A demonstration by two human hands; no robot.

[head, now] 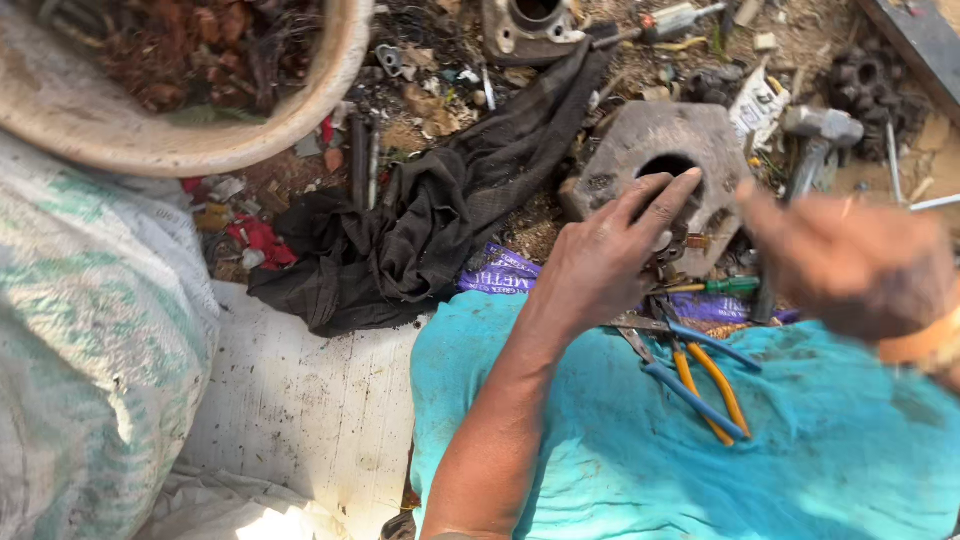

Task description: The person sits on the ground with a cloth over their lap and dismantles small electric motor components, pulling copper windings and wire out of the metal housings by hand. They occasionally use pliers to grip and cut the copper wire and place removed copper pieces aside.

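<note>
The left hand [605,262] reaches forward from the turquoise cloth [620,450] to a grey metal block [640,150] with a round hole, which lies on the littered ground beyond the far edge of that cloth. Its fingers [665,200] are apart and stretched out, the tips lying on the block just at the rim of the hole; they clamp on nothing that I can see. The near part of the block is hidden behind this hand. The right hand [855,265] is strongly blurred at the right side, near the block, and I cannot tell if its fingers are apart or together, or if they hold something. Two pliers, one with blue handles [700,400] and one with orange handles [715,385], lie on the cloth just beside the left wrist; their heads are partly covered. A black rag [430,220] lies left of the block. A hammer [815,135] lies right of it, its handle partly hidden by the right hand. A round basin [200,140] is cut off at the upper left corner
</note>
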